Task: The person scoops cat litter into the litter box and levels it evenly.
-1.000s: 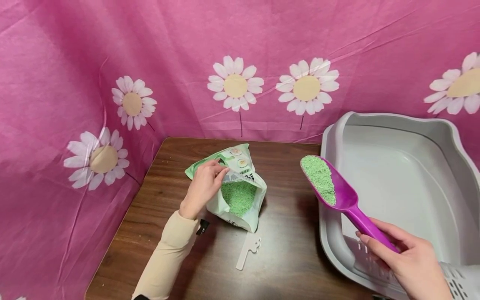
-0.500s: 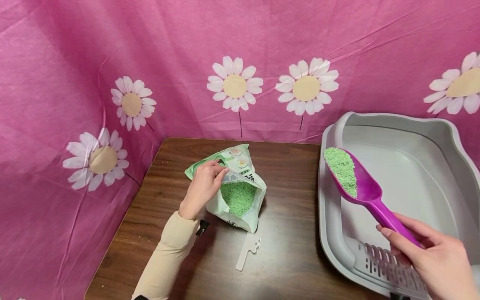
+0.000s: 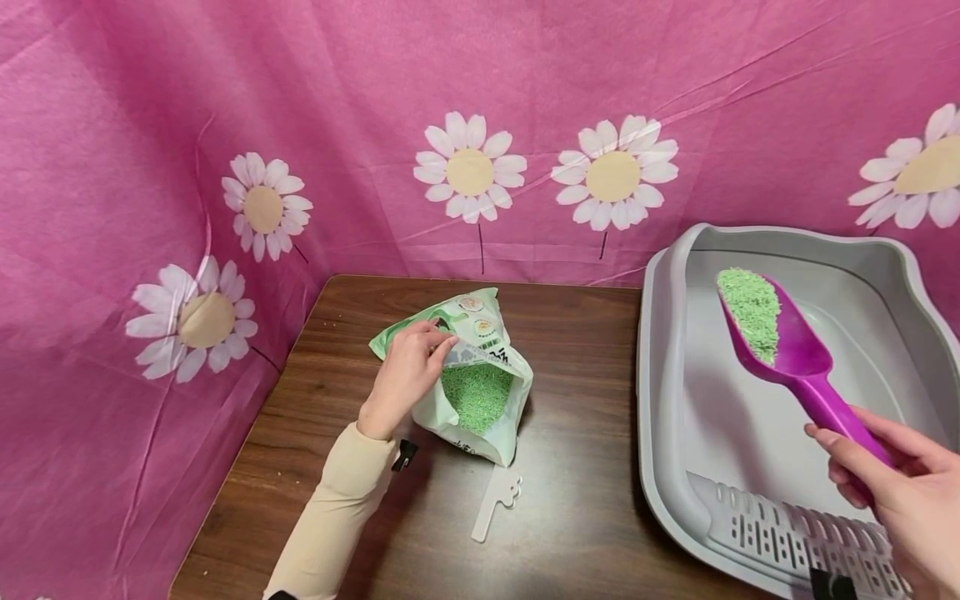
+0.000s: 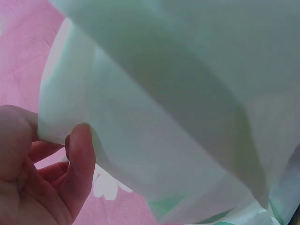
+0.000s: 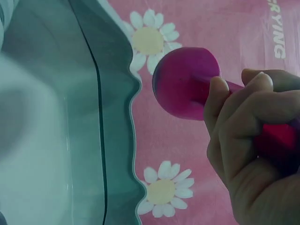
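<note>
In the head view my right hand (image 3: 911, 487) grips the handle of a purple scoop (image 3: 806, 354), held over the grey litter box (image 3: 663, 467). Green pellet litter (image 3: 752, 312) is heaped toward the scoop's tip. The right wrist view has the scoop (image 5: 185, 84) from below, with curled fingers (image 5: 248, 108) round its handle. My left hand (image 3: 405, 371) pinches the top edge of a white and green litter bag (image 3: 517, 362), whose mouth gapes and shows green pellets inside. Thumb and fingers of the left hand (image 4: 51, 168) hold the bag's edge (image 4: 140, 122) in the left wrist view.
A small white flat piece with a wavy edge (image 3: 495, 504) lies on the brown wooden table (image 3: 585, 500) in front of the bag. Pink cloth (image 3: 360, 100) printed with daisies hangs behind and at the left. The litter box has a slotted front step (image 3: 795, 529).
My right hand has carried the loaded scoop rightward, from the litter box's left rim to over its inside. The left hand and the bag have stayed in place.
</note>
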Demonstrator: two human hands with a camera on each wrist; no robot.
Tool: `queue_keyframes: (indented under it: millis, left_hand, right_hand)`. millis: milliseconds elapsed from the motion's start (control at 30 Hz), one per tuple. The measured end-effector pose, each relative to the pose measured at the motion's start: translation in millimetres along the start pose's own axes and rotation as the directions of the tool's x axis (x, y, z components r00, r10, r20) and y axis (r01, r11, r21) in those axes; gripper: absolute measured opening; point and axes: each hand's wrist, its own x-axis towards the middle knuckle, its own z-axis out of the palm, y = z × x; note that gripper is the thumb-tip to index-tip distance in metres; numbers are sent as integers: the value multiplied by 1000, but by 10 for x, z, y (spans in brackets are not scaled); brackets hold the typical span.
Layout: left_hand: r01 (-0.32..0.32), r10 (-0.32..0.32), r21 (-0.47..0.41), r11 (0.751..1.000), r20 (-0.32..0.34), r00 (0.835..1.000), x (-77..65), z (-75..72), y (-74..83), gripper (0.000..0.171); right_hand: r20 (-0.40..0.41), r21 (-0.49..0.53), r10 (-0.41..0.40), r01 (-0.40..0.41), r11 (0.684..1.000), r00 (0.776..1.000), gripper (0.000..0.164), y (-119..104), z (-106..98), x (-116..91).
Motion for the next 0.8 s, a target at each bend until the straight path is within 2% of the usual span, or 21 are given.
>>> queue_keyframes:
  millis: [133, 367, 633, 800]
  left_hand:
    - [4, -4, -6, 1000, 0, 1000, 4, 0, 4, 17]
    - [-3, 3, 1, 1000, -13, 1000, -4, 7, -2, 16]
    - [-15, 15, 2, 1000, -37, 999, -15, 12, -4, 16]
    - [-10, 10, -4, 1000, -41, 999, -21, 11, -5, 16]
  right_hand:
    - [23, 12, -13, 13, 1000, 1000, 39, -8, -59, 79]
    - [-1, -27, 55, -55, 998, 998, 37, -46, -116, 180]
    - [6, -29, 107, -106, 994, 994, 34, -58, -167, 268]
    - [20, -50, 177, -175, 983, 984, 34, -70, -206, 333]
